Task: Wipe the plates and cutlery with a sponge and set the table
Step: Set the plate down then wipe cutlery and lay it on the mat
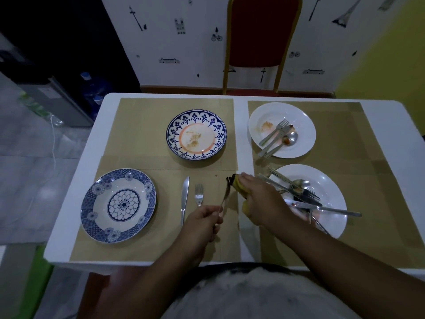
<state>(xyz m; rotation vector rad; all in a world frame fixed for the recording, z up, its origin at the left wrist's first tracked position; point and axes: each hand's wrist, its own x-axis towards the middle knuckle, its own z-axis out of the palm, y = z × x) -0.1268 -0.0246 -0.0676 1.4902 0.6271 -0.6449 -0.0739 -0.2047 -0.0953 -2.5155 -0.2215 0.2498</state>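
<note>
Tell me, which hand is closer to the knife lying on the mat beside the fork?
Left. The left hand sits just right of the knife, near its handle, gripping a utensil; the right hand, holding the sponge, is farther right.

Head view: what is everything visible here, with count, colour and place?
table: one, white, centre
placemats: several, tan, covering table
patterned plates: two, blue-white; near left looks clean, far centre crumbed
white plates: two, right side, both soiled
dirty cutlery: several, silver, on white plates
knife: one, silver, near mat
fork: one, silver, beside knife
sponge: one, yellow, near centre
utensil: one, silver, tip in sponge
chair: one, red and gold, behind table
left hand: grips utensil handle
right hand: grips sponge
</note>
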